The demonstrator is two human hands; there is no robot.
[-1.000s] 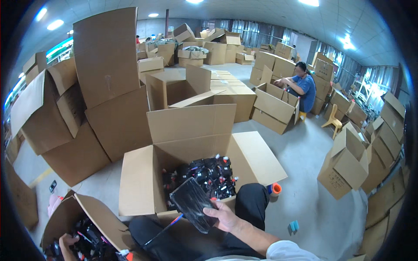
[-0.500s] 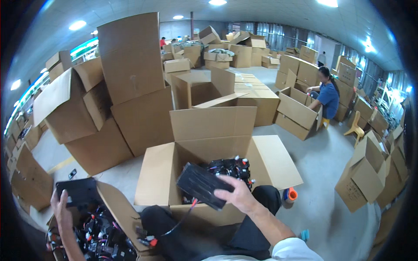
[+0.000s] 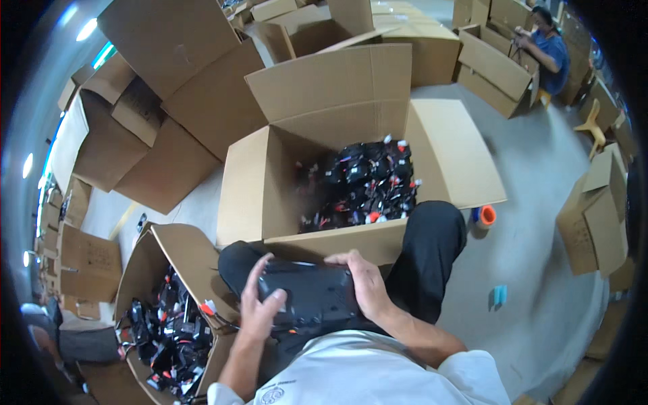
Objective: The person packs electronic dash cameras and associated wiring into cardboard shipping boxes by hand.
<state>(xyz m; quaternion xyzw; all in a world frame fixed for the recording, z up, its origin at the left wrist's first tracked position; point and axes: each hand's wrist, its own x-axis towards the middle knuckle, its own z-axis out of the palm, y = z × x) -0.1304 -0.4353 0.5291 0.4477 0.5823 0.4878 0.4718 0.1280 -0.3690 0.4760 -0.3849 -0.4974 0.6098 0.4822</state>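
Note:
Over my lap, both hands hold a flat black plastic case (image 3: 314,295) with rounded corners. My left hand (image 3: 260,305) grips its left end, thumb lying on the upper face. At the right end, my right hand (image 3: 368,289) closes around the edge, its fingers along the far side. An open carton (image 3: 331,244) stands in front of my knees, with black wired units (image 3: 368,179) bearing red and white connectors inside. To my left, a second open carton (image 3: 192,263) contains more black wired parts (image 3: 169,334). A red-and-white connector (image 3: 208,308) lies by its right edge.
Large cartons (image 3: 196,88) are stacked at the far left. An orange tape roll (image 3: 486,217) and a turquoise object (image 3: 498,295) lie on the floor to my right. A person in blue (image 3: 553,57) sits by a carton at the far right; a yellow stool (image 3: 593,125) stands nearby.
My left hand has come from the left carton to my lap. The right hand has drawn back from over the front carton, and both now hold one black case. The view has tilted down.

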